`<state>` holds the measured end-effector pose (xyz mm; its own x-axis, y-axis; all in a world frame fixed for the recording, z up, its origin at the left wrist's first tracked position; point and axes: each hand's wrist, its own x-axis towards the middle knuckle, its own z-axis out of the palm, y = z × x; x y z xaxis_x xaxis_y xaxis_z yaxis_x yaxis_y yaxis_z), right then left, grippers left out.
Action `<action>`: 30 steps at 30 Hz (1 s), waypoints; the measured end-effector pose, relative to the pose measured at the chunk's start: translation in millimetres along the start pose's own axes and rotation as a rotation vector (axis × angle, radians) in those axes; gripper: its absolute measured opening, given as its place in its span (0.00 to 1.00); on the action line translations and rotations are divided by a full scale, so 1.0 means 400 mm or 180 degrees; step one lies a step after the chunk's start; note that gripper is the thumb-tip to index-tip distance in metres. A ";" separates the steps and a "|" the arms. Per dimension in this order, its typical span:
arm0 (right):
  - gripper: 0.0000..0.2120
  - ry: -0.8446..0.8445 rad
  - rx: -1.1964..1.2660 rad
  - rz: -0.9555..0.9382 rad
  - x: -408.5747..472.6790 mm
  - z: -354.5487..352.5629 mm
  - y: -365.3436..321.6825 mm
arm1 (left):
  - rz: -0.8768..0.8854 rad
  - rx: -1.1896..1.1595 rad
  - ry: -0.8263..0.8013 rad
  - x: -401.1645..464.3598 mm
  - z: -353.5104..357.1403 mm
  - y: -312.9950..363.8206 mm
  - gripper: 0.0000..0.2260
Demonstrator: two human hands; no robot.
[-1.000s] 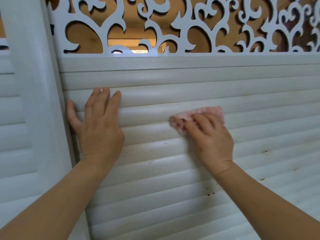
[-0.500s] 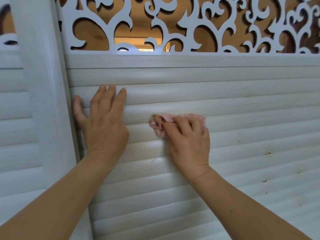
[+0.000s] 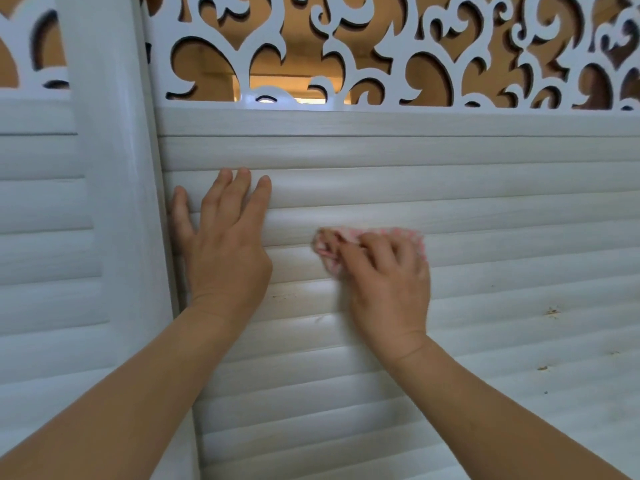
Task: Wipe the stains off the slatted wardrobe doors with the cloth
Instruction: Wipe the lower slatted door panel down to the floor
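A white slatted wardrobe door (image 3: 502, 209) fills the view. My right hand (image 3: 388, 285) presses a pink-and-white checked cloth (image 3: 332, 247) against a slat near the middle; the cloth pokes out past my fingertips and is blurred. My left hand (image 3: 225, 244) lies flat on the slats with its fingers spread, next to the door's left frame. Brown stains (image 3: 552, 311) speckle the slats at the right, with faint specks (image 3: 277, 296) between my two wrists.
A white vertical frame post (image 3: 114, 202) separates this door from a second slatted door (image 3: 41, 237) at the left. Above the slats runs a white cut-out scroll panel (image 3: 346, 57) with brown wood behind it.
My right hand has slid the cloth leftwards along the slat, closer to my left hand. The view has shifted slightly; my left hand stays flat on the door.
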<state>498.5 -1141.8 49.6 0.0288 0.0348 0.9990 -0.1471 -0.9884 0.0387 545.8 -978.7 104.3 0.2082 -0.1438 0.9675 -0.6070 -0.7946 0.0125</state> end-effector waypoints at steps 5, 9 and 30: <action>0.14 -0.0065 0.0405 -0.0512 0.032 0.003 -0.001 | 0.0183 -0.0095 -0.0187 0.008 -0.030 -0.023 0.31; 0.14 0.0049 0.0603 -0.0128 0.037 0.007 -0.066 | 0.0381 -0.0333 -0.0445 0.024 -0.066 -0.048 0.33; 0.18 -0.0125 0.0366 0.0027 0.008 -0.002 -0.131 | 0.2133 0.1004 -0.0504 0.084 -0.147 -0.146 0.14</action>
<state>505.7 -1089.6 50.8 0.0670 0.0228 0.9975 -0.0330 -0.9991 0.0250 543.0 -902.6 151.0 -0.0059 -0.7195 0.6945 -0.3991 -0.6351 -0.6613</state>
